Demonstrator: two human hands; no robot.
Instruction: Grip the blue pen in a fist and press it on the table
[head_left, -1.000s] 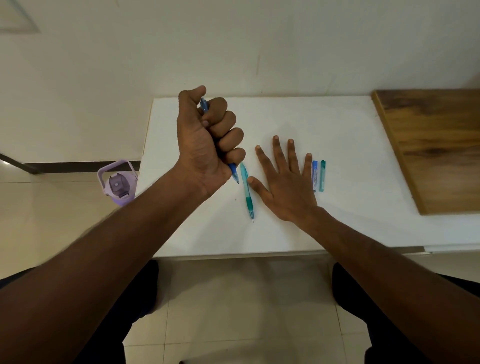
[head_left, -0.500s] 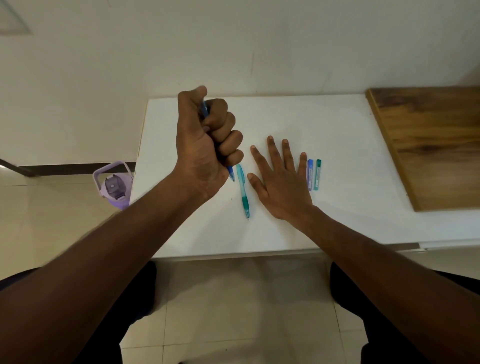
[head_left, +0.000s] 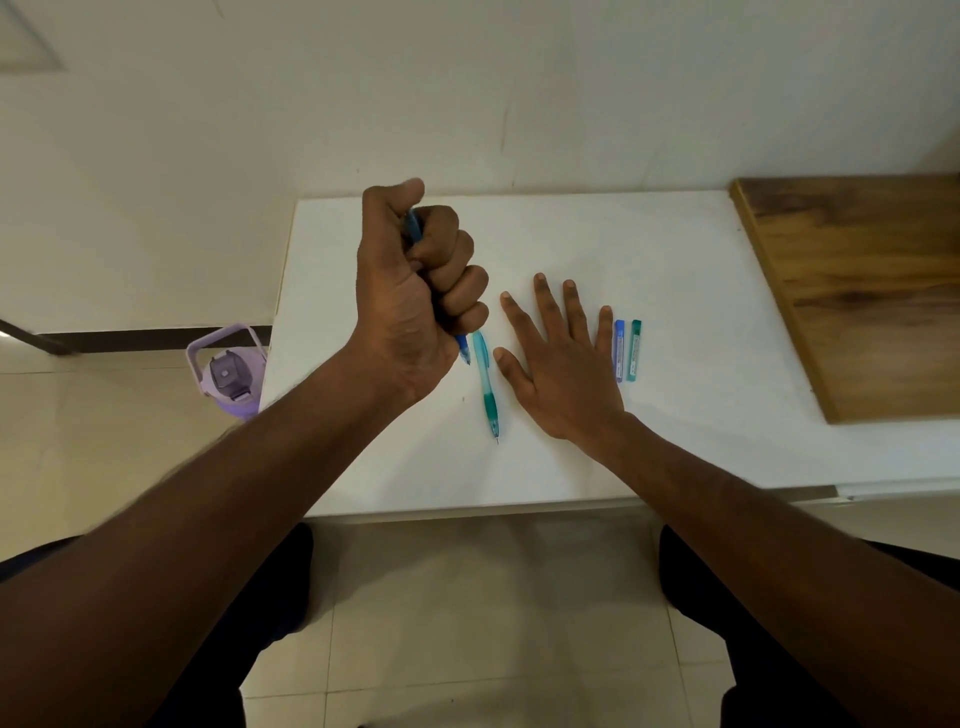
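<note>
Both your arms are bare from the near edge of the view out to the hands: no sleeves, no watch, no bands. Your left hand (head_left: 410, 306) and right hand (head_left: 563, 369) wear no gloves and no rings. The nails that show on your right fingers (head_left: 570, 299) are short and plain. Your legs wear dark, near-black cloth, seen at the near left and near right, over the pale tiled floor.

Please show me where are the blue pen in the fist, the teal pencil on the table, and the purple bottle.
blue pen (head_left: 464, 351): head view, tip end below the left hand's fist.
teal pencil (head_left: 489, 401): head view, darker grip.
purple bottle (head_left: 228, 375): head view, lid.
</note>
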